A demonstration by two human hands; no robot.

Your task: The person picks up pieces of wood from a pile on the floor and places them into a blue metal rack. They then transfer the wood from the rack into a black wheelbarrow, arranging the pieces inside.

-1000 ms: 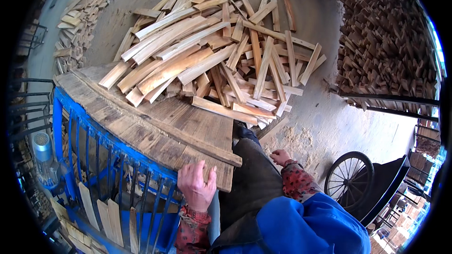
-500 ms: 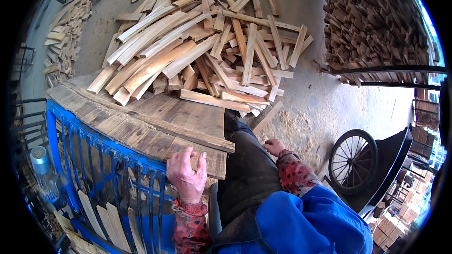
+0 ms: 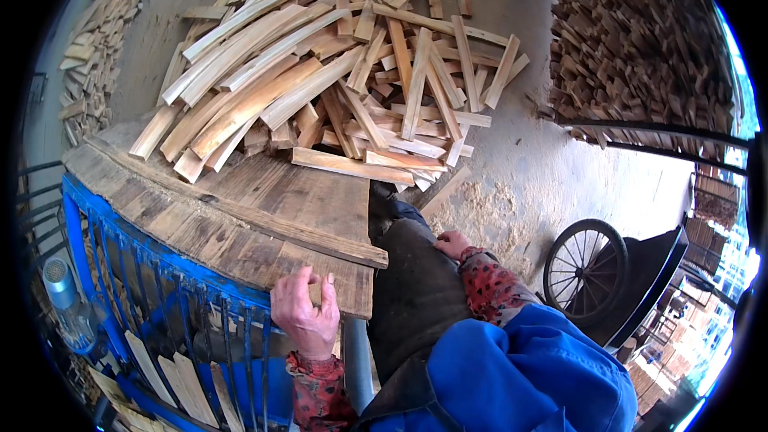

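Observation:
My left hand (image 3: 306,316) rests at the near edge of the worn wooden tabletop (image 3: 232,244). Its thumb and fingers are apart, and nothing shows between them. Over on the right, my right hand (image 3: 452,245) lies on my dark-trousered knee, fingers loosely bent and partly turned from view, with no object visible in it. Ahead of both hands, split wooden slats (image 3: 296,100) lie in a large loose heap, some of them reaching onto the far part of the tabletop. A raised wooden strip (image 3: 320,242) runs across the top.
Below the tabletop is a blue metal frame with bars (image 3: 172,288), with more slats (image 3: 188,384) behind them. A spoked wheel (image 3: 586,268) of a dark cart stands at right. Stacked wood (image 3: 640,48) fills the far right; sawdust (image 3: 488,220) covers some floor.
The view has shifted slightly, so the bench and heap sit further left in the picture. Both hands keep nearly the same places on the tabletop and knee.

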